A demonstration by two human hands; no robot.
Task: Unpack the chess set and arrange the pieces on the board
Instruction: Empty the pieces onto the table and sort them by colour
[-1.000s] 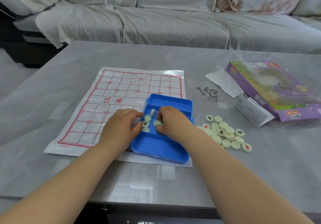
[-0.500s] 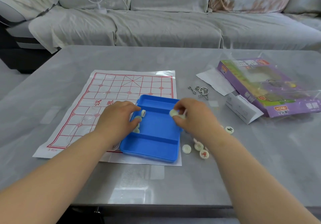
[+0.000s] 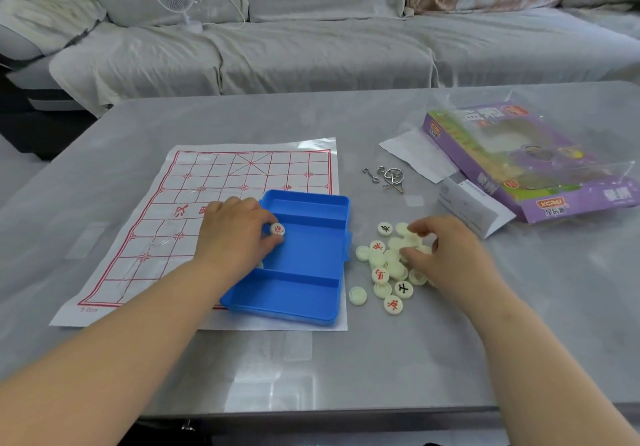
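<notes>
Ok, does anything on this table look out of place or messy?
The blue plastic case sits on the red-lined paper board, covering its near right squares. The round cream pieces lie heaped on the grey table beside it, none seen on the board.

A single wide-angle view from the person's head looks forward and steeply down onto the grey table (image 3: pixel 346 376), close enough that both forearms run in from the bottom corners. The left hand (image 3: pixel 232 238), right hand (image 3: pixel 446 255), blue box (image 3: pixel 304 272) and chess pieces (image 3: pixel 388 265) fall around mid-frame, with the paper board (image 3: pixel 207 186) to the left; a sofa (image 3: pixel 311 47) curves across the top edge
</notes>
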